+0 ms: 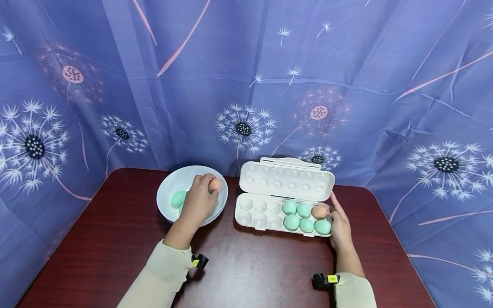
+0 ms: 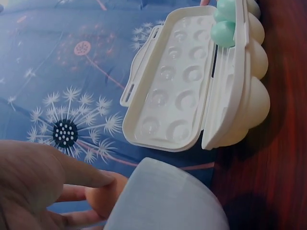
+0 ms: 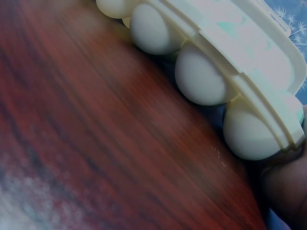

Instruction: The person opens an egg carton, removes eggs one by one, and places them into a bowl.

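Note:
My left hand (image 1: 198, 199) pinches a brown egg (image 1: 215, 185) over the right part of a white bowl (image 1: 164, 210). Inside the bowl lies a green egg (image 1: 179, 199), with part of another showing beside my hand. To the right stands a white plastic egg carton (image 1: 259, 212), its lid (image 1: 286, 179) raised at the back. Several green eggs (image 1: 291, 222) and one brown egg (image 1: 319, 212) sit in its right half. At the carton's right end, my right hand (image 1: 340, 225) holds the edge; the right wrist view shows the thumb (image 3: 285, 189) against that corner.
Bowl and carton stand near the back edge of a dark red wooden table (image 1: 250, 265). Behind the table hangs a blue curtain (image 1: 200, 107) with dandelion prints. A black wrist camera (image 1: 200, 261) is strapped on the left sleeve, another (image 1: 319, 280) on the right.

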A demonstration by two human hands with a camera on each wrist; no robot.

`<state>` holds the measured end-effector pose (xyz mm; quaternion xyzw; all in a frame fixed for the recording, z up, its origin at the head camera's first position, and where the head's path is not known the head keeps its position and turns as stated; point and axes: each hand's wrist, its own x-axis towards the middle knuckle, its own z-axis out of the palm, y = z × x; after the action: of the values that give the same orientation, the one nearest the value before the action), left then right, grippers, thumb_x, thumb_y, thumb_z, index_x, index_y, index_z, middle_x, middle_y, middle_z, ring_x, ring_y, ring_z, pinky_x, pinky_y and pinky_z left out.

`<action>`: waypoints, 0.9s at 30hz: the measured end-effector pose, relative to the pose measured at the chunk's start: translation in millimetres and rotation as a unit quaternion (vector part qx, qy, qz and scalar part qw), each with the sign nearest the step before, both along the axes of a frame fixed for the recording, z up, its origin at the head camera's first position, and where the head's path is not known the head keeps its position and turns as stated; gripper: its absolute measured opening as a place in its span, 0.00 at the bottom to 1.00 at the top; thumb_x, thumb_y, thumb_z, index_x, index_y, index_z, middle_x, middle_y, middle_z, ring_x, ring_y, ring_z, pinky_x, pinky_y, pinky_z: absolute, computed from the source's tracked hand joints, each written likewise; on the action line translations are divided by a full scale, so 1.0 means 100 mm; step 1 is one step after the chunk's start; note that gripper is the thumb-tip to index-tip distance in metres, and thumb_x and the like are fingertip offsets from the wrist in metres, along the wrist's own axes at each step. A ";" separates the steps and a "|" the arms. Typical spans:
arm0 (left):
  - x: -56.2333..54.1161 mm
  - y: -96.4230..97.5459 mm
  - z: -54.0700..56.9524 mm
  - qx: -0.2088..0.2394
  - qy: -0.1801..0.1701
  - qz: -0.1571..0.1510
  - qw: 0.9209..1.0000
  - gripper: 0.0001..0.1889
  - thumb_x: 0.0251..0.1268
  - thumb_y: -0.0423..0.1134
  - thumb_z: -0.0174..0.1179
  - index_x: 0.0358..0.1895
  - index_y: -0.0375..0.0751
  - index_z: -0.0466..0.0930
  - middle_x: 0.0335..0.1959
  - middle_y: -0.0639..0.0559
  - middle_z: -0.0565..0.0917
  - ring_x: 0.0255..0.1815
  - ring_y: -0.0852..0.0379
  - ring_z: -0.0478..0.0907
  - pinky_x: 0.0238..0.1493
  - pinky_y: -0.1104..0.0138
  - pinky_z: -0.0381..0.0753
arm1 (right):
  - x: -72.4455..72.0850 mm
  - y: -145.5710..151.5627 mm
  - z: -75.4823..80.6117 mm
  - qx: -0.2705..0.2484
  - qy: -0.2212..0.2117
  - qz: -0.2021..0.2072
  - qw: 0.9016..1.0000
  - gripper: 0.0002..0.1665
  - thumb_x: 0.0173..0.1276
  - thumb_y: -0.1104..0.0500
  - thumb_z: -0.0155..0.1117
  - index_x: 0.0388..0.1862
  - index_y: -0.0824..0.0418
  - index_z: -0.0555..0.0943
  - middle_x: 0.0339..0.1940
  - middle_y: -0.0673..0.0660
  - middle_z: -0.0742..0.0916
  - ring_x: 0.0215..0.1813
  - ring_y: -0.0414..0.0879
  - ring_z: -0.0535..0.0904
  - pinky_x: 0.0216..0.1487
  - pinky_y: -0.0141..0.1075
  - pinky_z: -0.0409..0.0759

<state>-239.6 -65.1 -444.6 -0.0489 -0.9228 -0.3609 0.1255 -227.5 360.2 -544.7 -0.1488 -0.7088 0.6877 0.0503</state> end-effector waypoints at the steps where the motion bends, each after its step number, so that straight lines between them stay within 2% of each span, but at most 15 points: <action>1: -0.01 -0.01 -0.01 -0.007 -0.010 0.000 1.000 0.21 0.65 0.35 0.62 0.61 0.37 0.76 0.53 0.34 0.77 0.48 0.35 0.82 0.49 0.46 0.81 | 0.00 0.00 0.00 -0.001 -0.001 0.001 1.000 0.44 0.73 0.69 0.34 0.77 0.27 0.59 0.68 0.52 0.77 0.60 0.32 0.73 0.54 0.24 0.70; 12: -0.06 -0.07 -0.07 -0.059 -0.064 -0.016 0.996 0.20 0.64 0.36 0.60 0.59 0.37 0.79 0.50 0.34 0.81 0.49 0.38 0.82 0.51 0.47 0.80 | -0.01 0.00 0.00 0.001 -0.014 0.001 1.000 0.44 0.74 0.68 0.34 0.77 0.25 0.58 0.74 0.56 0.72 0.61 0.35 0.71 0.54 0.25 0.69; 19: -0.08 -0.05 -0.15 -0.069 -0.046 -0.031 0.996 0.16 0.64 0.34 0.60 0.53 0.34 0.82 0.44 0.34 0.84 0.47 0.37 0.83 0.51 0.48 0.81 | -0.01 0.01 0.01 0.004 -0.017 0.004 1.000 0.44 0.74 0.67 0.34 0.77 0.23 0.57 0.77 0.58 0.70 0.64 0.34 0.70 0.56 0.23 0.69; 27: -0.08 -0.03 -0.20 -0.089 -0.026 -0.035 0.995 0.12 0.64 0.33 0.58 0.49 0.35 0.83 0.40 0.35 0.84 0.42 0.36 0.82 0.46 0.48 0.81 | 0.00 -0.01 0.02 -0.002 -0.006 0.004 1.000 0.44 0.74 0.68 0.34 0.77 0.26 0.58 0.70 0.53 0.75 0.62 0.32 0.72 0.56 0.23 0.70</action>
<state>-247.8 -68.3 -465.1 -0.0830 -0.9520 -0.2822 0.0842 -227.2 359.0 -542.5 -0.1504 -0.7084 0.6883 0.0429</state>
